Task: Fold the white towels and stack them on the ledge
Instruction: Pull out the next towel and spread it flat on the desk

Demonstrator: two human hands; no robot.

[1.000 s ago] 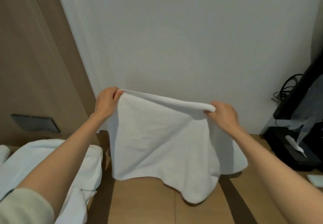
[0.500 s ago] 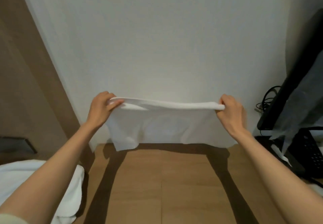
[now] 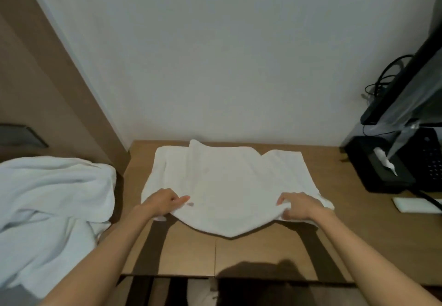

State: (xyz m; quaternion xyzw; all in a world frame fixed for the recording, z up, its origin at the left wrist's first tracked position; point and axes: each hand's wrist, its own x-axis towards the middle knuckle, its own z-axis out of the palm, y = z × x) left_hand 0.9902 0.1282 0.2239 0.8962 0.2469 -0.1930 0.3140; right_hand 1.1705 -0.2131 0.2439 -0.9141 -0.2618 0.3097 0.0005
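White towel [image 3: 224, 186] lies spread on the bench [image 3: 186, 250] against the wall, left grip [image 3: 165, 201] and right grip [image 3: 302, 206] each pinching its near edge, likely holding it taut and square for folding; unfolded pile [image 3: 52, 205] sits left.

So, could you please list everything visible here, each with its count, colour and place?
towel: one, white, spread on the ledge, centre.
towel pile: one heap, white, left of the ledge.
ledge: one, brown wood, against the wall.
tissue box: one, black, right, white tissue sticking out.
screen: one, black, far right.
cables: several, black, beside the screen.
wall panel: one, grey, far left.
left hand: grips the towel's near left edge.
right hand: grips the towel's near right edge.
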